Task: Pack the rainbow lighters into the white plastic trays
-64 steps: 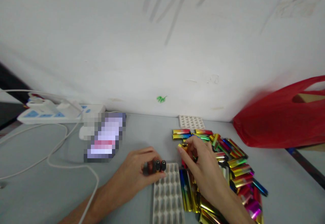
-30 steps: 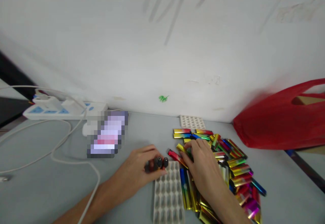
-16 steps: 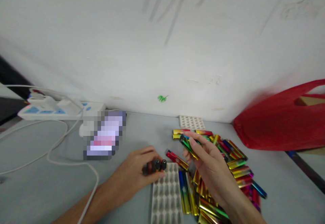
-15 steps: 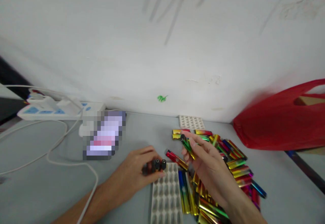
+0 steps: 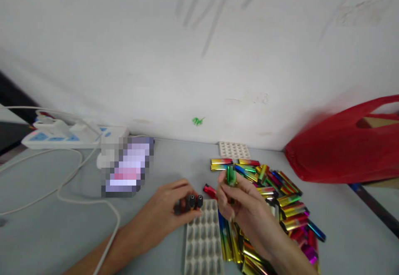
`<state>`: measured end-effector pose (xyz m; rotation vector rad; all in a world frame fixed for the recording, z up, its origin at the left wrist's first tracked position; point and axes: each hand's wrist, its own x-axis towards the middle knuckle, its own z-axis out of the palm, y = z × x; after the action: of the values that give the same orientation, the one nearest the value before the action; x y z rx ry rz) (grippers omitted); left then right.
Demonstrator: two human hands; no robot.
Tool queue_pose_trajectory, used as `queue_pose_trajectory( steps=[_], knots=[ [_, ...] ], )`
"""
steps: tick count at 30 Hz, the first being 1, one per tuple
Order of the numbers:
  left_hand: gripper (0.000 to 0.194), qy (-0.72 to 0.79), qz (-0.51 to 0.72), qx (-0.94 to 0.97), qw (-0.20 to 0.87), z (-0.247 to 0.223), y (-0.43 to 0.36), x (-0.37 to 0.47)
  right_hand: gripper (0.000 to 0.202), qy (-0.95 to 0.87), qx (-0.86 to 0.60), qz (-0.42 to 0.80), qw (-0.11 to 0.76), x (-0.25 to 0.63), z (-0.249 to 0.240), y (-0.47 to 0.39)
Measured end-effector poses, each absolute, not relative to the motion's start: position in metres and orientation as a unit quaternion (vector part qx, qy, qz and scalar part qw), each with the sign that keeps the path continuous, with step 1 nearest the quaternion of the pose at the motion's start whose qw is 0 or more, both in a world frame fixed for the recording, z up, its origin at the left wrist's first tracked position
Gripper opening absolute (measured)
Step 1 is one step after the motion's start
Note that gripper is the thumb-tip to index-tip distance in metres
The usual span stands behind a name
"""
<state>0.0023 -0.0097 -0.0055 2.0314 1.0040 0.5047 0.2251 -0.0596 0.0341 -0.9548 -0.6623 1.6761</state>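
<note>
My left hand (image 5: 171, 203) is closed around a couple of lighters (image 5: 195, 201), their dark tops facing me above the far end of a pale slotted tray (image 5: 204, 241). The tray's visible slots hold nothing. In my right hand (image 5: 241, 198), a shiny green lighter (image 5: 231, 175) is pinched between thumb and fingers, one end pointing up. A red lighter (image 5: 209, 190) lies between the two hands, partly covered by my right hand. Under and around my right forearm spreads a heap of metallic gold, red, green and blue lighters (image 5: 291, 210).
A second pale tray (image 5: 234, 149) rests against the wall. At the right is a red plastic bag (image 5: 343, 150). A blurred-out phone (image 5: 129, 167) and a white power strip (image 5: 71, 137) are on the left, with a white cable (image 5: 90, 201) crossing my left forearm.
My right hand has turned the green lighter from tilted to nearly upright and shifted slightly lower, covering more of the red lighter. My left hand has stayed almost still.
</note>
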Motion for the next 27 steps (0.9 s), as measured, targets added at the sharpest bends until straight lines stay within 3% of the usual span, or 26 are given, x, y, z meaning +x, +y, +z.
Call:
queue_pose_trajectory(
  steps=[8, 27],
  knots=[
    [0.013, 0.395, 0.2, 0.807, 0.391, -0.0074, -0.0108, 0.002, 0.066, -0.242, -0.361, 0.75, 0.499, 0.2272, 0.0292, -0.0583],
    [0.012, 0.385, 0.2, 0.815, 0.384, -0.0103, -0.0104, 0.0007, 0.066, -0.21, -0.34, 0.766, 0.504, 0.2215, 0.032, -0.0662]
  ],
)
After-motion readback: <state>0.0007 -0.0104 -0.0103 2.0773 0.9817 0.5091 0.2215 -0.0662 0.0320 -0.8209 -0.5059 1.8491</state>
